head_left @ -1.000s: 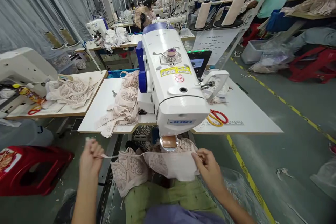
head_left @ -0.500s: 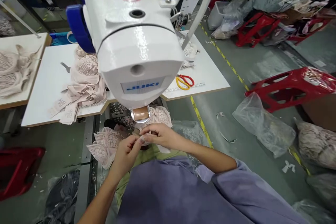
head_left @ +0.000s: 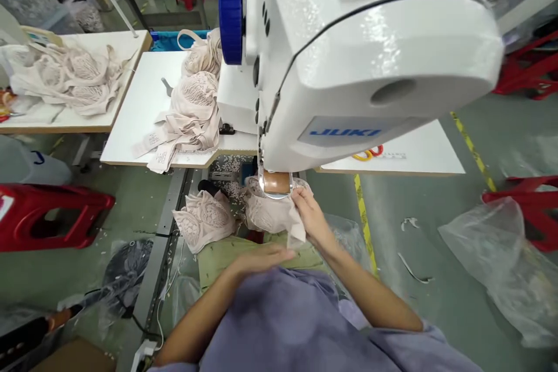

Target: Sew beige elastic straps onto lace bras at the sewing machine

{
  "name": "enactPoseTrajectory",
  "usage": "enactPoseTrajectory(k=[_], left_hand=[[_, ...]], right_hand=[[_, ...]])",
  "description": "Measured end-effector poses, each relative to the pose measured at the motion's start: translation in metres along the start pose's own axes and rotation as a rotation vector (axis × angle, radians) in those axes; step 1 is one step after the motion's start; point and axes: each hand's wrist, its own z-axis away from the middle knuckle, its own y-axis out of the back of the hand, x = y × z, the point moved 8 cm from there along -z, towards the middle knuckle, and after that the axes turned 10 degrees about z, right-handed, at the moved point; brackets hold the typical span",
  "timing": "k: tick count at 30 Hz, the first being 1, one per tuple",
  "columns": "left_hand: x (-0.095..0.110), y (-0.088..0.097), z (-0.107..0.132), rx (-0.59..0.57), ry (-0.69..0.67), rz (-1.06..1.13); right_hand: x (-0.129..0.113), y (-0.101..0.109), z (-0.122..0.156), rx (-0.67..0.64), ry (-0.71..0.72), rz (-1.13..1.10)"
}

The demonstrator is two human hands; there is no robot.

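Observation:
A beige lace bra hangs below the head of the white JUKI sewing machine, one cup out to the left and the other under the machine's end. My right hand is closed on the bra's edge, just right of the brown-and-metal part at the machine's tip. A pale flap of its fabric hangs down beside my wrist. Lower and to the left, my left hand is slightly blurred, its fingers stretched out flat below the bra, apparently holding nothing. The needle area is hidden behind the machine head.
More beige bras are piled on the white tabletop at left. Others lie on the neighbouring table. Scissors with red and yellow handles lie right, partly behind the machine. Red stools and plastic bags stand on the floor.
The view has swung left and nearer the machine. My hands, together at the fabric before, have parted: the right is up at the machine's tip, the left has let go and dropped lower.

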Motion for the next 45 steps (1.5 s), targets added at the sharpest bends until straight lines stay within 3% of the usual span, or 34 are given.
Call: enactPoseTrajectory(k=[3,5,9,15,19,22,26,28,30,33,36,40,42,45], left_hand=[[-0.023,-0.015,-0.009,-0.020,0.072,0.213],[-0.027,-0.016,-0.014,0.032,0.089,0.339],[-0.017,-0.010,-0.009,0.163,0.092,0.463],[0.001,0.002,0.006,0.324,-0.002,0.396],[0.025,0.007,0.004,0.270,-0.123,0.064],[0.048,0.018,0.002,0.234,-0.212,-0.186],[0.059,0.014,0.003,-0.095,-0.130,-0.486],[0.057,0.007,0.011,-0.255,-0.061,-0.583],[0.056,0.000,0.018,-0.324,-0.008,-0.633],[0.056,-0.008,0.022,-0.344,0.060,-0.617],[0.061,-0.010,0.017,-0.297,0.067,-0.468],[0.064,0.010,0.006,-0.042,0.092,-0.120],[0.063,0.015,0.004,0.034,0.096,-0.008],[0.061,0.011,0.001,0.059,0.084,0.072]], right_hand=[[-0.007,-0.009,0.018,0.231,-0.010,-0.052],[-0.018,-0.023,0.031,0.267,0.054,-0.053],[-0.024,-0.046,0.045,0.288,0.155,-0.038],[-0.015,-0.054,0.054,0.340,0.177,-0.106],[-0.016,-0.056,0.054,0.224,0.127,-0.159],[-0.027,-0.045,0.049,0.118,0.193,-0.094],[-0.058,-0.006,0.046,0.124,0.480,0.155],[-0.072,-0.007,0.048,-0.095,0.625,0.259],[-0.074,-0.015,0.051,-0.360,0.634,0.312],[-0.073,-0.015,0.055,-0.500,0.599,0.363],[-0.074,0.001,0.050,-0.371,0.589,0.361],[-0.057,0.038,0.036,-0.018,0.341,0.301],[-0.057,0.040,0.039,0.036,0.336,0.279],[-0.067,0.028,0.049,0.047,0.425,0.242]])
